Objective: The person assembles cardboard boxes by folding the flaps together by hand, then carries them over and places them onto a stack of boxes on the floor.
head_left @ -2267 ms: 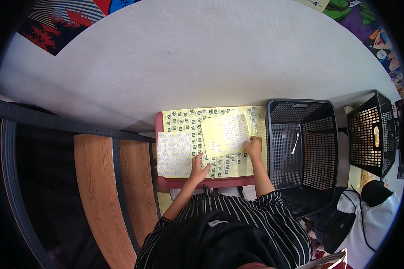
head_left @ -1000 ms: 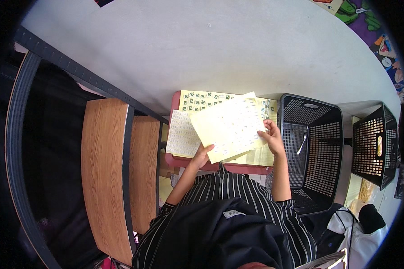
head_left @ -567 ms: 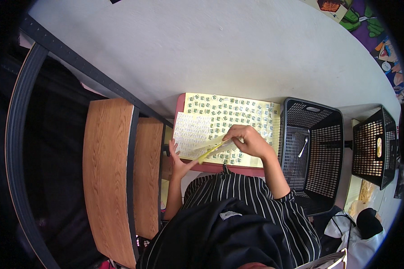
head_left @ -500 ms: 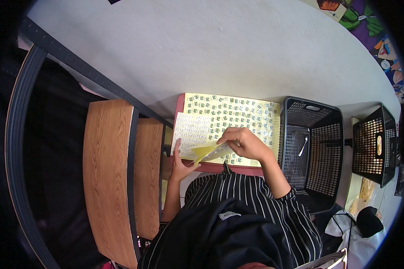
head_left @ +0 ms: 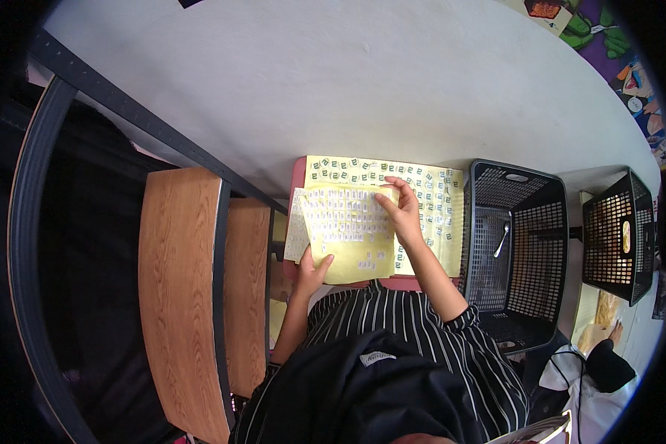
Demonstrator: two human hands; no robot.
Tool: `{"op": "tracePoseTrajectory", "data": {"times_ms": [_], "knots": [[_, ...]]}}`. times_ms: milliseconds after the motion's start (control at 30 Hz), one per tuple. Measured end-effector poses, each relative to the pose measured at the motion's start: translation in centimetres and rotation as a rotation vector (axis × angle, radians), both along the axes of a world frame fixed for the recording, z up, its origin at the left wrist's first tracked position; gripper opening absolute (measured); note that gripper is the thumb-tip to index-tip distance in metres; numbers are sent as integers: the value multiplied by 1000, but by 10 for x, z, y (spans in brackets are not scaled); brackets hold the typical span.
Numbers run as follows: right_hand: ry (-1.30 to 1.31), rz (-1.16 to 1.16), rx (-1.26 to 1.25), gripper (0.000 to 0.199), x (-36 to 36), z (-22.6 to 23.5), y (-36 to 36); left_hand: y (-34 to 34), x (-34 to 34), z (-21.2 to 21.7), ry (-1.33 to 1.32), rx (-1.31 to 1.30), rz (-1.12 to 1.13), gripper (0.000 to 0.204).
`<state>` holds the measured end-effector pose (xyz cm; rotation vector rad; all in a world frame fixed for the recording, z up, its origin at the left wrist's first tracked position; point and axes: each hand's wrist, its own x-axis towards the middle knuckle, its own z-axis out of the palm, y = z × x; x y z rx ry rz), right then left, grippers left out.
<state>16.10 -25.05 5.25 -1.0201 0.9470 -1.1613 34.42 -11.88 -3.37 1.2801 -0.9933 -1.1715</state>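
I hold up a yellow sheet with rows of small white labels (head_left: 340, 259), its lower part mostly bare yellow with a few scattered labels. My left hand (head_left: 313, 275) grips its lower left edge, the thumb on the front. At the upper right edge my right hand (head_left: 401, 209) pinches it between thumb and fingers. Beneath lies a large pale yellow sheet of green-printed stickers (head_left: 436, 214), partly covered. A whitish sheet with small print (head_left: 296, 238) shows at the left, partly hidden behind the held one. Both rest on a red tabletop (head_left: 299, 175).
Right of the table stands a deep black plastic basket (head_left: 514, 174) with a spoon (head_left: 501, 241) in it. Another black basket (head_left: 607, 277) is farther right. Wood-grain shelves (head_left: 181, 296) on a dark metal frame stand left. Another person (head_left: 607, 370) is at the lower right.
The yellow label sheet, tilted and folded over before, is now spread with its labelled face showing. My right hand has moved up to its far edge; my left hand has shifted slightly right.
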Motion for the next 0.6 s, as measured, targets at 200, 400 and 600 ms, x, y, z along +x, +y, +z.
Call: {"op": "tracePoseTrajectory", "data": {"times_ms": [200,400,600], "knots": [[154,-33,68,44,-18,-24,1,-5,45,-14,-4,130,158,35],[224,-179,227,37,-74,-72,27,-21,102,-34,-147,284,103,37],[257,-429,337,35,-127,-97,69,-39,115,-66,-147,324,56,40]]}}
